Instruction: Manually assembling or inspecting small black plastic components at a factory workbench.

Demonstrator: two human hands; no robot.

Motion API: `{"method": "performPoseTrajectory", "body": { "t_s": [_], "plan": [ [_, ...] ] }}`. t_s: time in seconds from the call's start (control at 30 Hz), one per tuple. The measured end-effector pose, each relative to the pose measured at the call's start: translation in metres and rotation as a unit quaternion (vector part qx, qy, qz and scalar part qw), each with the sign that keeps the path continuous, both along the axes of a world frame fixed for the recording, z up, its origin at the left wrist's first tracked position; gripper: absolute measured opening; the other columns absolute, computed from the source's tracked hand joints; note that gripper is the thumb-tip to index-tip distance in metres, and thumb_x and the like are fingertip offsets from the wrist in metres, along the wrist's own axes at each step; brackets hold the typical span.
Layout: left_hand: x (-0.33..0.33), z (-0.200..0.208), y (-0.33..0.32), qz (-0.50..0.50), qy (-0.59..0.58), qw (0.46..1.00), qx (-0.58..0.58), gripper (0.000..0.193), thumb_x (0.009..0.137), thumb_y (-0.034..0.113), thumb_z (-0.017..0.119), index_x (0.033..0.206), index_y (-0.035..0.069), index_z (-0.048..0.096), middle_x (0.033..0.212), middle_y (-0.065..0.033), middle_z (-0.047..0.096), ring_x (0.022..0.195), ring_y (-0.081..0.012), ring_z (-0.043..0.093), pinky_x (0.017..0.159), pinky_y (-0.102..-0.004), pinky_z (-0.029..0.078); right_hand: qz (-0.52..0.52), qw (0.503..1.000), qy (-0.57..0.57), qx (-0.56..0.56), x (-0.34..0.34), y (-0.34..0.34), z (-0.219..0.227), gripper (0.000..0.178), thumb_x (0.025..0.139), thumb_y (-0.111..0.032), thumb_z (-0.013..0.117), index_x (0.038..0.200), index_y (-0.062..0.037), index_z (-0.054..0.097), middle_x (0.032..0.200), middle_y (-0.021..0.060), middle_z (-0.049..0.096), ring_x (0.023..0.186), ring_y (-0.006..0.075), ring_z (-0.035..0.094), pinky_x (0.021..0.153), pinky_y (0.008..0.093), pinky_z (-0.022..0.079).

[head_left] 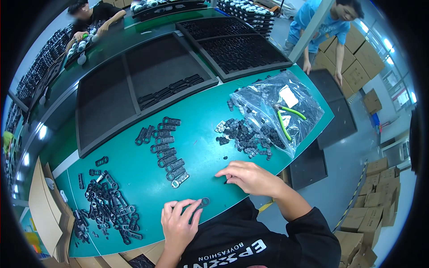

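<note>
My left hand [178,225] is closed at the table's near edge, its thumb and fingertips gripping a black ring-ended plastic part [205,202]. To its right, my right hand [252,177] hovers low over the table with thumb and forefinger pinched, a small black piece [225,182] just showing between them. Above my left hand runs a column of similar black ring-ended parts [167,152], laid side by side. A heap of small black pieces [243,136] spreads beyond my right hand. One loose black bit [225,157] lies apart from that heap.
Green-handled cutters [286,125] rest on a clear plastic bag [277,102] at the right. A pile of black parts [107,201] lies left. Black trays [147,76] stand along the far side. One person [321,27] handles a dark tray [333,105]; another [96,20] works far left.
</note>
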State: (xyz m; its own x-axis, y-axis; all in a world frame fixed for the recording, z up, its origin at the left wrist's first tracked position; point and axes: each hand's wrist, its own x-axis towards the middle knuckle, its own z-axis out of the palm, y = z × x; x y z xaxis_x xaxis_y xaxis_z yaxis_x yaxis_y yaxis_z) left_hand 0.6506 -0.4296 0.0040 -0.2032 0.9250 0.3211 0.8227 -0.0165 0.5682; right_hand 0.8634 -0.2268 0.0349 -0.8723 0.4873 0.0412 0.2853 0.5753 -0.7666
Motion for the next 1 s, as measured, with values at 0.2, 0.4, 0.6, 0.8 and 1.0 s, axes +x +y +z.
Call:
{"method": "performPoseTrajectory", "body": {
  "t_s": [0.2,0.4,0.6,0.8,1.0],
  "plan": [
    [0.001,0.0,0.0,-0.001,-0.002,1.0,0.004,0.038,0.078,0.009,0.092,0.115,0.016,0.085,0.111,0.0021,0.074,0.098,-0.0267,0.061,0.084,-0.0394,0.052,-0.021,0.999,0.027,0.02,0.002,-0.002,-0.004,0.04,0.095,0.002,0.075,0.133,-0.0086,0.071,0.101,0.0128,0.068,0.095,0.0361,0.069,0.085,0.0471,0.056],
    [0.0,0.0,0.0,0.0,-0.001,1.0,0.001,0.038,0.078,0.009,0.092,0.115,0.016,0.084,0.112,0.0017,0.074,0.099,-0.0268,0.061,0.085,-0.0395,0.052,-0.043,0.999,0.027,0.012,-0.001,-0.004,-0.001,0.044,0.094,0.004,0.075,0.136,-0.0098,0.072,0.094,0.0092,0.067,0.089,0.0296,0.069,0.08,0.0423,0.057],
    [0.0,0.0,0.0,0.0,0.001,1.0,0.007,0.038,0.078,0.009,0.092,0.114,0.016,0.084,0.112,0.0016,0.074,0.099,-0.027,0.061,0.085,-0.0398,0.052,-0.045,0.999,0.023,0.016,0.001,-0.005,-0.001,0.047,0.094,0.005,0.076,0.138,-0.0107,0.072,0.093,0.0079,0.067,0.085,0.0271,0.068,0.078,0.0407,0.057],
    [0.0,0.0,0.0,0.0,-0.001,1.0,0.006,0.038,0.079,0.01,0.092,0.115,0.015,0.084,0.111,0.0005,0.074,0.099,-0.0273,0.061,0.085,-0.04,0.052,-0.058,0.998,0.024,-0.006,0.0,-0.01,0.004,0.053,0.092,0.005,0.076,0.142,-0.0107,0.067,0.095,0.0094,0.068,0.091,0.0304,0.069,0.082,0.0449,0.056],
    [0.002,-0.006,-0.001,0.03,-0.03,0.999,0.022,0.038,0.08,0.009,0.092,0.117,0.012,0.082,0.106,-0.0047,0.071,0.098,-0.0285,0.061,0.085,-0.0413,0.052,-0.064,0.998,0.024,-0.001,-0.001,-0.016,0.004,0.054,0.093,0.003,0.077,0.143,-0.0116,0.067,0.096,0.0085,0.07,0.091,0.0301,0.069,0.082,0.0447,0.056]
  ]
}}
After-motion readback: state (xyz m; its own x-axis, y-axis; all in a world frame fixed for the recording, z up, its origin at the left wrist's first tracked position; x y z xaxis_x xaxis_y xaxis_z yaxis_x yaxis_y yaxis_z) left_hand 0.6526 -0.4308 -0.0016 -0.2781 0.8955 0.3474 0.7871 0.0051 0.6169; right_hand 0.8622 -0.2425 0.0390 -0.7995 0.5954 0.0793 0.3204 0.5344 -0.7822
